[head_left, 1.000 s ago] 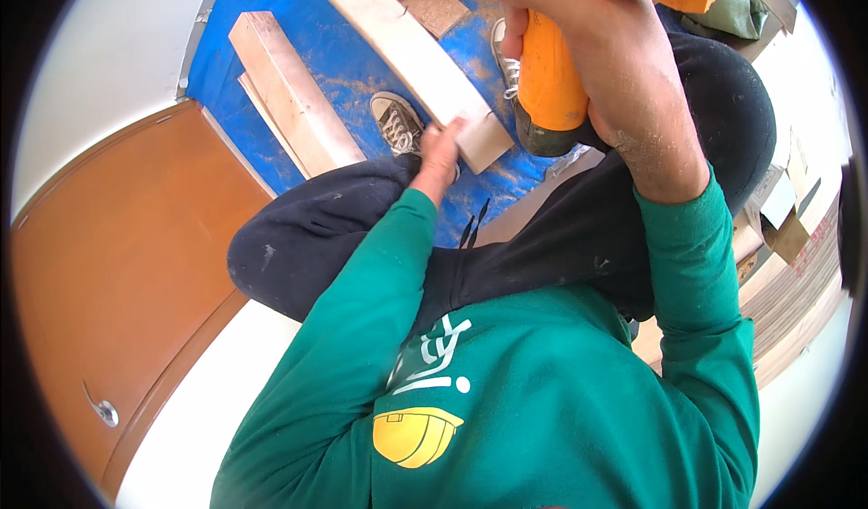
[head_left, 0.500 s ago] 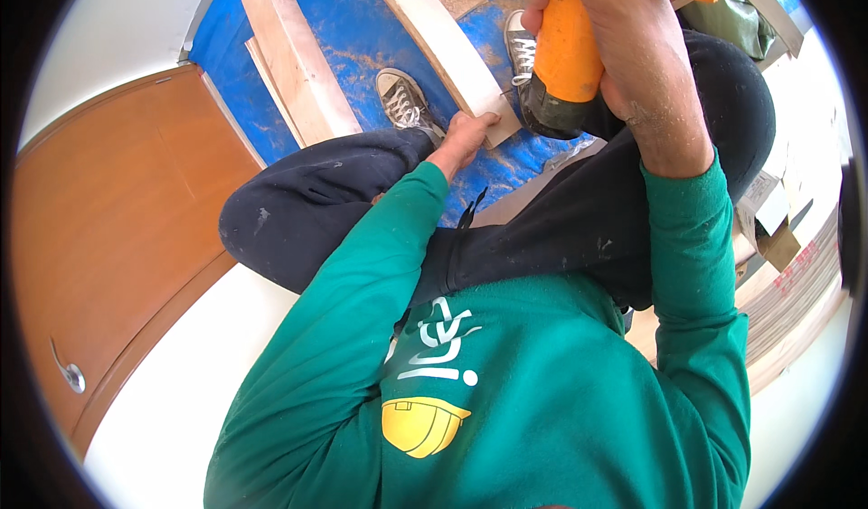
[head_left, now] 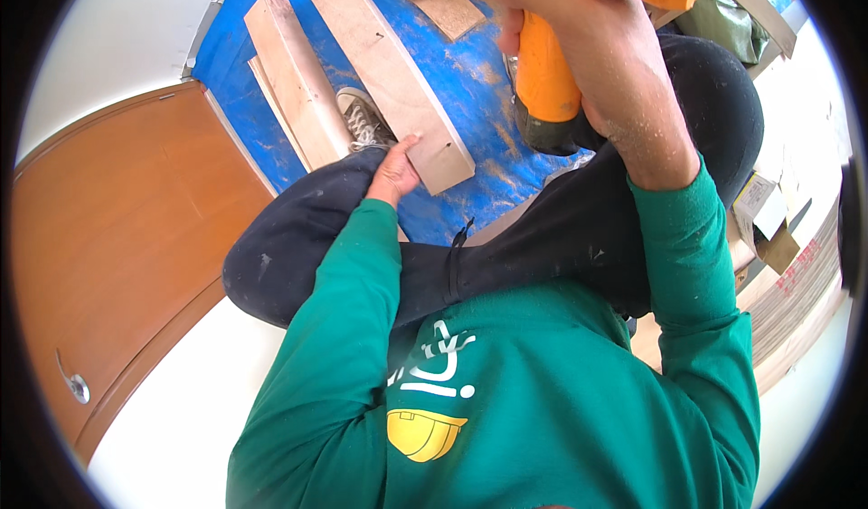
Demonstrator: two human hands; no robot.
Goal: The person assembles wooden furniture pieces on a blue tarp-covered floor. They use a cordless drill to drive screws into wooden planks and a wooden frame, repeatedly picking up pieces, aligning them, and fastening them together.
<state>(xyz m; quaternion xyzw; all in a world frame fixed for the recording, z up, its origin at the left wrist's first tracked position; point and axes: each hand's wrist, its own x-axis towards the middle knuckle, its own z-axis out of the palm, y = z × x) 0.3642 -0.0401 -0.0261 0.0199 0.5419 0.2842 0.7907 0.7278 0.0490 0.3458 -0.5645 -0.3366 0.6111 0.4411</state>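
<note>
My left hand (head_left: 396,171) grips the near end of a long pale wooden beam (head_left: 384,70), its thumb lying on the top face. Two dark screws or nails stick out of that face, one near my hand and one farther up. In my right hand (head_left: 601,52) is an orange cordless drill (head_left: 548,70), held by its grip with the black base (head_left: 547,135) toward me. The drill's front end runs out of the picture at the top, so its tip is hidden.
Another wooden beam (head_left: 298,80) lies left of my shoe (head_left: 363,116) on the blue sheet (head_left: 493,183), which is dusted with sawdust. Board offcuts (head_left: 449,12) lie at the far side. A brown door (head_left: 127,247) stands at left; small boxes (head_left: 764,206) and stacked boards (head_left: 805,283) are at right.
The beam in my left hand has swung left and turned, bringing its broad face with the two fasteners into sight. My right hand has shifted slightly left with the drill.
</note>
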